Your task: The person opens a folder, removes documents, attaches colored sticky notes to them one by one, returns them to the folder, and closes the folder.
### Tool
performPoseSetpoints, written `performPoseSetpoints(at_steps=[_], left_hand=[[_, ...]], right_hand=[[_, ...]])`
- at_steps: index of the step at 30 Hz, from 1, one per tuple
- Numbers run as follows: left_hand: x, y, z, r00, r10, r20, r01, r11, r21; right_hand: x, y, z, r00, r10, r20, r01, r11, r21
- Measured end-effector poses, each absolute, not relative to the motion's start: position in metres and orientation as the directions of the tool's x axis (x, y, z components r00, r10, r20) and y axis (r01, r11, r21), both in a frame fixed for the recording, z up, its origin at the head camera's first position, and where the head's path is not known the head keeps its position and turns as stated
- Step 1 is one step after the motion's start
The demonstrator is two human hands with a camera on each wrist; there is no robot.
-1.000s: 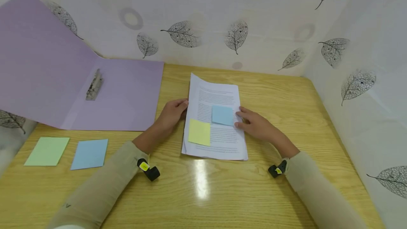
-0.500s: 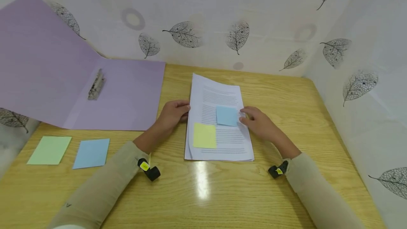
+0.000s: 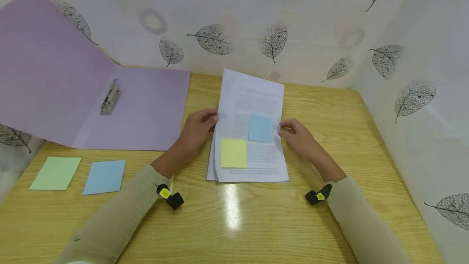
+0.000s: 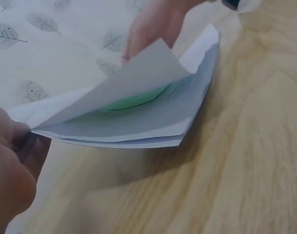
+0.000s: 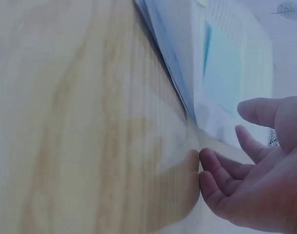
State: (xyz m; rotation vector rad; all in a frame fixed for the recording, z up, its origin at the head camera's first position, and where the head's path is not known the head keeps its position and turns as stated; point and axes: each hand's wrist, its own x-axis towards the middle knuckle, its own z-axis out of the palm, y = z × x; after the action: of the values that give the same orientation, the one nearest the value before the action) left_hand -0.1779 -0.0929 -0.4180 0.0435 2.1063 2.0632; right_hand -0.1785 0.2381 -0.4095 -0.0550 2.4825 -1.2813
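A stack of printed paper sheets (image 3: 256,97) slants up from the table between both hands, its far end raised. On the top sheet lie a yellow sticky note (image 3: 233,153) and a light blue sticky note (image 3: 260,128). My left hand (image 3: 197,129) pinches the stack's left edge between thumb and fingers. Beside the right edge is my right hand (image 3: 298,135); in the right wrist view its thumb and fingers are apart, with no paper gripped between them. The left wrist view shows the top sheet bowed away from those below, with a green sticky note (image 4: 139,100) inside.
An open purple folder (image 3: 154,109) with a metal clip (image 3: 110,99) lies at the left, its cover leaning up. In front of it are a green note (image 3: 55,173) and a blue note (image 3: 104,177). Leaf-patterned fabric (image 3: 234,7) borders the wooden table (image 3: 234,235).
The stack shifted slightly right, then its far end rose and its sheets fanned a little at the lower left. Both hands stay at its sides; the right hand moved slightly right.
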Motion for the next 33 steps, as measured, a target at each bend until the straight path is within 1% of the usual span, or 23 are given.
performPoseSetpoints(at_steps=[3,7,9,14,17,21,24,27,29,33], left_hand=[[-0.176,-0.095,-0.409,-0.984,0.162,-0.07,-0.068,0.015,0.998],[-0.177,-0.1,-0.401,-0.987,0.153,-0.045,-0.048,-0.017,0.999],[-0.178,-0.105,-0.399,-0.989,0.145,-0.037,-0.042,-0.032,0.999],[-0.18,-0.116,-0.395,-0.988,0.151,-0.035,-0.048,-0.085,0.995],[-0.178,-0.122,-0.392,-0.983,0.177,-0.041,-0.063,-0.12,0.991],[-0.167,-0.138,-0.388,-0.985,0.168,-0.028,-0.049,-0.122,0.991],[-0.152,-0.165,-0.384,-0.994,0.111,0.016,0.004,-0.105,0.994],[-0.134,-0.2,-0.379,-0.997,0.021,0.071,0.069,-0.084,0.994],[-0.123,-0.225,-0.376,-0.994,-0.046,0.096,0.101,-0.108,0.989],[-0.104,-0.276,-0.375,-0.979,-0.189,0.071,0.107,-0.186,0.977]], right_hand=[[-0.181,0.239,-0.411,-0.938,-0.197,-0.284,0.166,0.464,-0.87],[-0.182,0.236,-0.408,-0.947,-0.197,-0.252,0.184,0.309,-0.933],[-0.182,0.234,-0.406,-0.957,-0.202,-0.209,0.148,0.282,-0.948],[-0.183,0.225,-0.399,-0.975,-0.193,-0.113,0.055,0.282,-0.958],[-0.183,0.221,-0.396,-0.989,-0.136,-0.063,0.025,0.267,-0.963],[-0.181,0.218,-0.392,-0.998,-0.063,-0.01,-0.001,0.183,-0.983],[-0.179,0.22,-0.389,-0.999,-0.051,0.013,-0.018,0.101,-0.995],[-0.178,0.223,-0.386,-0.998,-0.053,0.03,-0.031,0.027,-0.999],[-0.179,0.225,-0.384,-0.998,-0.054,0.039,-0.038,-0.019,-0.999],[-0.179,0.228,-0.382,-0.998,-0.039,0.043,-0.04,-0.08,-0.996]])
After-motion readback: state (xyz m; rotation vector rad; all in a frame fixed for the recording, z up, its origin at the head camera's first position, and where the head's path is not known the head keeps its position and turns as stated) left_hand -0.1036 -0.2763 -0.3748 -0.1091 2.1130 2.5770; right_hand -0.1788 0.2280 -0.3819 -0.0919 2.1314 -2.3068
